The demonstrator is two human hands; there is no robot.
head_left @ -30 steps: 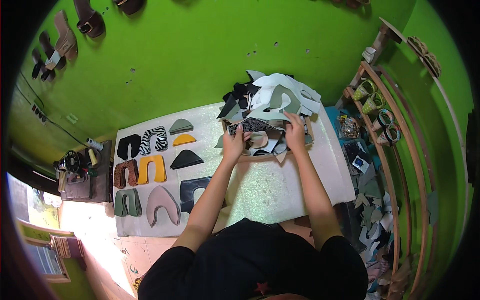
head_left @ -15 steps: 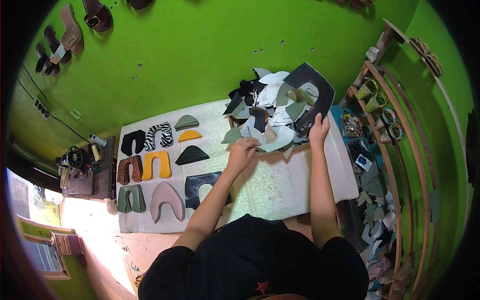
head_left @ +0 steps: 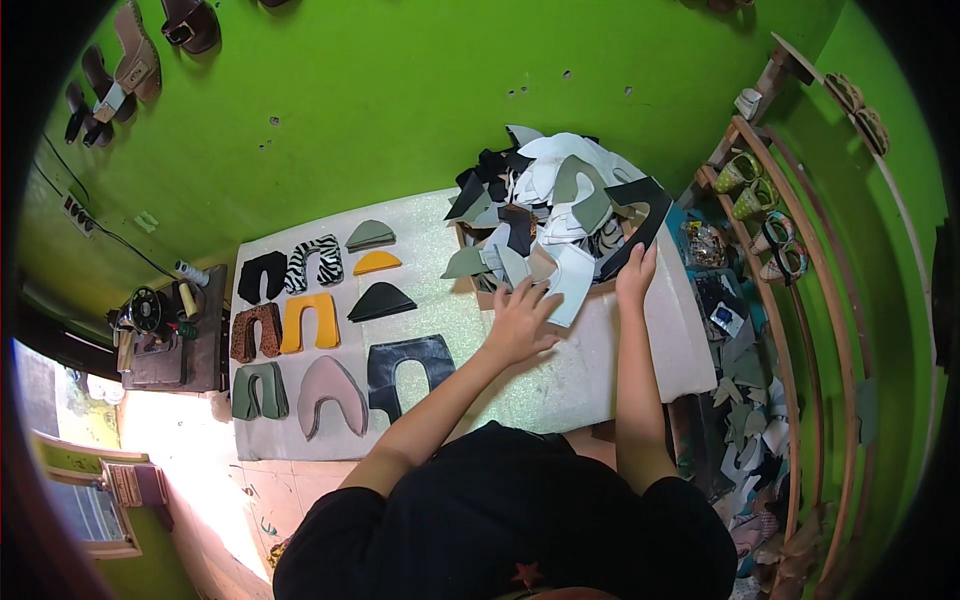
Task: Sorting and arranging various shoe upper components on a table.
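Our left hand [head_left: 520, 322] has its fingers apart by a white scrap [head_left: 570, 285], touching or not we cannot tell; our right grip [head_left: 635, 272] is clamped on a black arched piece [head_left: 655, 208] at the heap's [head_left: 545, 180] right edge. We'd best handle it gently, uncreased.

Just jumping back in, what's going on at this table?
A person's right hand holds a black curved piece at the right side of a box heaped with cut pieces. The left hand is spread at the box's front, by a pale piece jutting past its edge. To the left, stacks of cut shapes lie in loose rows on the table.
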